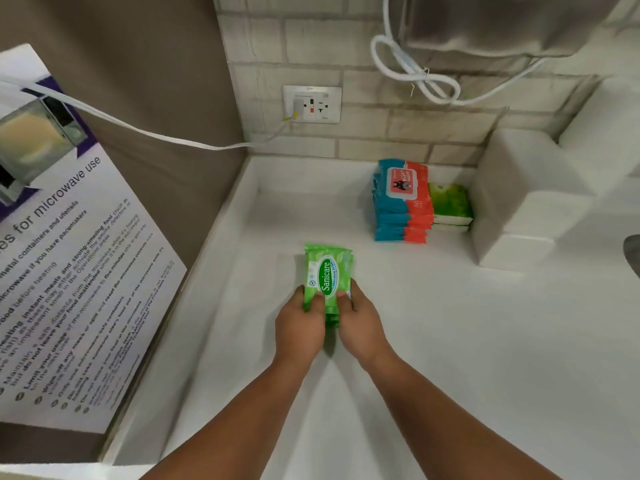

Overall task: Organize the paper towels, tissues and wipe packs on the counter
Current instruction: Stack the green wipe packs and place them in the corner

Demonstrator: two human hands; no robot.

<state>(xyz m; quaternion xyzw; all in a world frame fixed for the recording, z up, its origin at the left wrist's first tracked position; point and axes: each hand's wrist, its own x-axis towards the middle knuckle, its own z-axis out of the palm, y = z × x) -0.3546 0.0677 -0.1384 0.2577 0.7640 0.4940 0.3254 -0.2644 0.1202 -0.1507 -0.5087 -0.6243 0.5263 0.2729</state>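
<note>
Gripping small stack of green plastic Sanicare wipe packs (327, 277) with left hand (300, 325) and right hand (358, 322) | step: relocating | next: likely align beside blue-and-red wipe-pack stack (401, 202).

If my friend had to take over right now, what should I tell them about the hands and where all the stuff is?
Left hand: grips the near end of the green plastic Sanicare wipe packs, thumb on top.
Right hand: grips the same packs from the other side.
The packs sit low over the white counter, mid-left.
Done: the stack of blue-and-red wipe packs, the green-and-white packs and the white paper towel stacks stand side by side at the back right.
Left: set the green packs down neatly, probably beside that row.
</note>
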